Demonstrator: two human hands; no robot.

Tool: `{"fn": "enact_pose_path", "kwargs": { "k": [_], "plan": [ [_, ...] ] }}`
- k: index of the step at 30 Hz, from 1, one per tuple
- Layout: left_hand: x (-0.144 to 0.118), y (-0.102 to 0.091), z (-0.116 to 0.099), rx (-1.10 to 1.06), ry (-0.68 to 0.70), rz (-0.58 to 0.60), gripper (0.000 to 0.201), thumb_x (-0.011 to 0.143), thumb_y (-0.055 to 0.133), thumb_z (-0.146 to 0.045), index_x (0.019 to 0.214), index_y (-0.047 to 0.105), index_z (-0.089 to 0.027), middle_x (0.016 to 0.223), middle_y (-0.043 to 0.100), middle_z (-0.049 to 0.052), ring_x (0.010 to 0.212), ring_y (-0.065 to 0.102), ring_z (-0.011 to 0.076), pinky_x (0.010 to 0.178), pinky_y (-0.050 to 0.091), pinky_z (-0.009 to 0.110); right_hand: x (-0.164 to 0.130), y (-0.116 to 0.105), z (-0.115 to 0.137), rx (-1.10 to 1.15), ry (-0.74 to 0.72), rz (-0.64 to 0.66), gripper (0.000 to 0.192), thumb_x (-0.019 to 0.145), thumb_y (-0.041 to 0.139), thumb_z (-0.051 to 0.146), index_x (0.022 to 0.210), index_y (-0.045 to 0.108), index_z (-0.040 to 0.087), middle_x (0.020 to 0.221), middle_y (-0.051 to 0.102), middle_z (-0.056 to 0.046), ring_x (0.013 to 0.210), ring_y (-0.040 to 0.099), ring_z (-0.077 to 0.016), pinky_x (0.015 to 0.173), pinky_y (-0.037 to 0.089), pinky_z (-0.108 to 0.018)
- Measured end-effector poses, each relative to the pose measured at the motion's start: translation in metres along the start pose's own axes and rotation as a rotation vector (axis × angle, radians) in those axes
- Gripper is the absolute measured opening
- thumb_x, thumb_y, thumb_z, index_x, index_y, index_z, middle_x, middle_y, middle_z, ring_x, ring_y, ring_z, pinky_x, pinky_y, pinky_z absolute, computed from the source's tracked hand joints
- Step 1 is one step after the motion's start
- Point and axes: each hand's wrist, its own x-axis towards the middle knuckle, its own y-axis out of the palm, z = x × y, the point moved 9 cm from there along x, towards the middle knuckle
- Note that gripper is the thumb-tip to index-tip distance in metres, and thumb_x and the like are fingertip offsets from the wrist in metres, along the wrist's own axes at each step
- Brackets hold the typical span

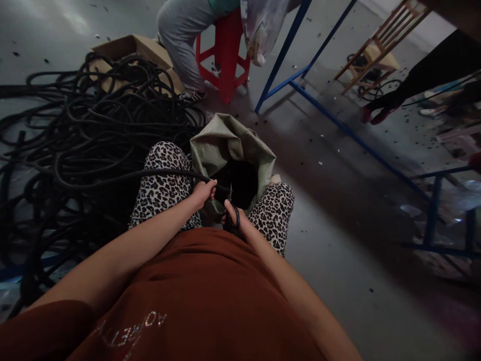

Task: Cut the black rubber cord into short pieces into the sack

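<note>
Between the knees, over the open mouth of a grey-green woven sack (229, 145), the left hand (203, 193) grips a black rubbery cable (165, 173), likely heavy yet pliant, best held near its end, while right-hand fingers (230, 206) close through black-handled scissors (233, 216).

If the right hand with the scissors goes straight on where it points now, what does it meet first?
Probably the black cable held by the left hand, just ahead of the right hand; depth is unclear.
</note>
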Motion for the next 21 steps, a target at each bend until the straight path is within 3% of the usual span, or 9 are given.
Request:
{"fn": "enact_pose_path", "kwargs": {
  "k": [21],
  "plan": [
    [-0.002, 0.001, 0.001, 0.006, 0.015, 0.007, 0.025, 0.073, 0.060, -0.034, 0.062, 0.045, -0.018, 0.047, 0.044, -0.004, 0.036, 0.038, 0.0067, 0.038, 0.035, 0.020, 0.013, -0.001, -0.004, -0.098, -0.057, -0.002, 0.051, 0.087, 0.048, 0.060, 0.079, 0.059, 0.011, 0.059, 0.061, -0.005, 0.045, 0.059, -0.0121, 0.041, 0.044, -0.019]
  ]
}}
